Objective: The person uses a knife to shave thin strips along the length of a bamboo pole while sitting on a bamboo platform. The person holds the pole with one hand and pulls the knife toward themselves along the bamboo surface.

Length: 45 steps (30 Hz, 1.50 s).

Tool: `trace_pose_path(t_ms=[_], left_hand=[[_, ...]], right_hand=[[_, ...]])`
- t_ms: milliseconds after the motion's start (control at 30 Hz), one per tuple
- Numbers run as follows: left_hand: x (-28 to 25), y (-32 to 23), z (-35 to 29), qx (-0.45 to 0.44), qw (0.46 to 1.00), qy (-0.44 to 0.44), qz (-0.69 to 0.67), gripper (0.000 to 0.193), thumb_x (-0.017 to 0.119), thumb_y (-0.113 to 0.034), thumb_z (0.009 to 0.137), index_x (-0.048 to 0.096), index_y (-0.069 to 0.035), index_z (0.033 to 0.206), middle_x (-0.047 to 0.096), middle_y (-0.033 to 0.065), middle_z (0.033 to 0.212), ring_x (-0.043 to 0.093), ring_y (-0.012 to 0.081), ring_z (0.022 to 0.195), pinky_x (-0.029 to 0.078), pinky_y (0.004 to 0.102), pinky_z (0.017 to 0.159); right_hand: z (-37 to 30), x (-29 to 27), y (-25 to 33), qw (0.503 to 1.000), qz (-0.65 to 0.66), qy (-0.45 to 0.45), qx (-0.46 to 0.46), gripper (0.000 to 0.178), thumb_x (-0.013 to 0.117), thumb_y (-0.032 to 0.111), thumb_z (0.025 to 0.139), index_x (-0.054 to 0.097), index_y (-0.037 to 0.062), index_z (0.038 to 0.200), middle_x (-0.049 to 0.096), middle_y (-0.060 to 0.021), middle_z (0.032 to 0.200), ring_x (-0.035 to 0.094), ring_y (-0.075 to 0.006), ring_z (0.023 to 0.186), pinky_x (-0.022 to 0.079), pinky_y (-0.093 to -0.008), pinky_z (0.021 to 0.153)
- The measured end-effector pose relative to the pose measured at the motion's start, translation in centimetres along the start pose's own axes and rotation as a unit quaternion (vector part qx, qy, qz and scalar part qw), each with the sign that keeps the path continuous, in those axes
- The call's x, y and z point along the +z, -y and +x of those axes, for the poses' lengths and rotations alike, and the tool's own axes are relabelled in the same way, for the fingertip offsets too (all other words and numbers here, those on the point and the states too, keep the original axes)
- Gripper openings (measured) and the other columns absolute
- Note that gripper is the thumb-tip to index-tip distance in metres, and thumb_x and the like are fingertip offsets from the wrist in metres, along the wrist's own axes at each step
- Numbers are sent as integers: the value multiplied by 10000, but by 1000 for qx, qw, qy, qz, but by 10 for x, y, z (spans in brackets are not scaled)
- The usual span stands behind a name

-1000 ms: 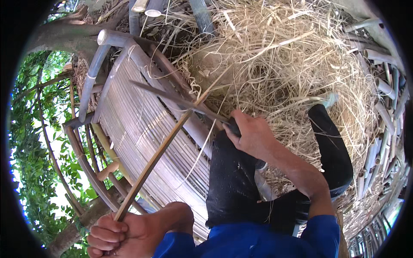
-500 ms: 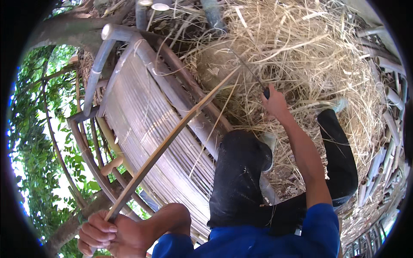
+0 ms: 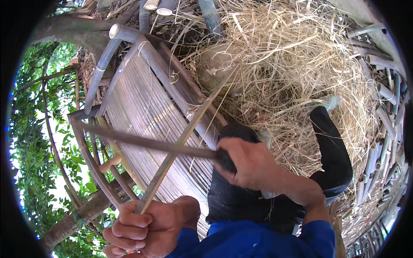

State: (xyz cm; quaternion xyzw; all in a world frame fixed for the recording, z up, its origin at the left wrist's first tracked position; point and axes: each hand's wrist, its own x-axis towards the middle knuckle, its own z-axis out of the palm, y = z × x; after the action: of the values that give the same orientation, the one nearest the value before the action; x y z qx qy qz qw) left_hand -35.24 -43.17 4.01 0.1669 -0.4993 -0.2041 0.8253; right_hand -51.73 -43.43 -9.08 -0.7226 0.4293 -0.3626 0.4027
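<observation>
At the lower left, my left hand is closed in a fist around the near end of a long bamboo strip. The strip slants away up and to the right, its far end at the edge of the straw. My right hand grips the dark handle of a long knife in front of my bent knee. The blade, slightly blurred, points left and crosses over the strip above my left hand. Whether blade and strip touch, I cannot tell.
A bench of bamboo slats with a pole frame stands to the left. A heap of pale shavings covers the ground ahead and to the right. Cut bamboo poles lie along the right side. Leafy plants fill the far left.
My right hand has brought the knife back from the strip's far end toward me, and its blade has swung to point left. My left hand has shifted slightly right with the strip.
</observation>
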Motion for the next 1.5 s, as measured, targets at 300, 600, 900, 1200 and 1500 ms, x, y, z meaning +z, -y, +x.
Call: trace_pose_path(t_ms=[300, 600, 900, 1200, 1500], left_hand=[[-7, -7, 1, -6, 999, -19, 28, 471, 557, -504, 1010, 440, -113, 775, 353, -35, 638, 243, 90, 503, 209, 275, 472], [-12, -7, 3, -3, 996, -57, 71, 468, 564, -497, 1009, 422, -122, 767, 354, -34, 664, 261, 89, 520, 230, 259, 479], [6, 12, 6, 36, 987, -137, 78, 472, 482, -574, 1009, 436, -168, 773, 310, -69, 669, 216, 84, 487, 202, 255, 420], [-16, 14, 19, 12, 997, -81, 5, 509, 511, -544, 1018, 412, -152, 709, 272, -74, 605, 222, 72, 483, 167, 263, 425], [-36, 12, 34, 6, 984, -72, 161, 384, 496, -363, 1013, 434, -108, 732, 331, -10, 647, 310, 126, 572, 303, 286, 534]], right_hand=[[1, 9, -28, 988, -25, 9, 149, 353, 709, 241, 899, 524, 36, 1120, 663, -173, 806, 684, -350, 661, 571, -420, 556], [1, 10, -33, 992, -61, 39, 107, 351, 718, 268, 902, 557, 27, 1100, 640, -170, 748, 683, -327, 641, 570, -421, 600], [6, 15, -147, 967, -179, 2, 182, 319, 649, 288, 948, 488, 23, 1025, 664, -200, 793, 665, -385, 604, 567, -453, 571], [29, 38, -269, 947, -148, -30, 284, 364, 667, 291, 938, 487, 23, 1105, 672, -237, 760, 674, -453, 671, 541, -509, 576], [19, 36, -312, 923, -160, -23, 348, 432, 634, 340, 942, 472, 36, 1203, 685, -267, 861, 677, -479, 773, 553, -534, 663]])
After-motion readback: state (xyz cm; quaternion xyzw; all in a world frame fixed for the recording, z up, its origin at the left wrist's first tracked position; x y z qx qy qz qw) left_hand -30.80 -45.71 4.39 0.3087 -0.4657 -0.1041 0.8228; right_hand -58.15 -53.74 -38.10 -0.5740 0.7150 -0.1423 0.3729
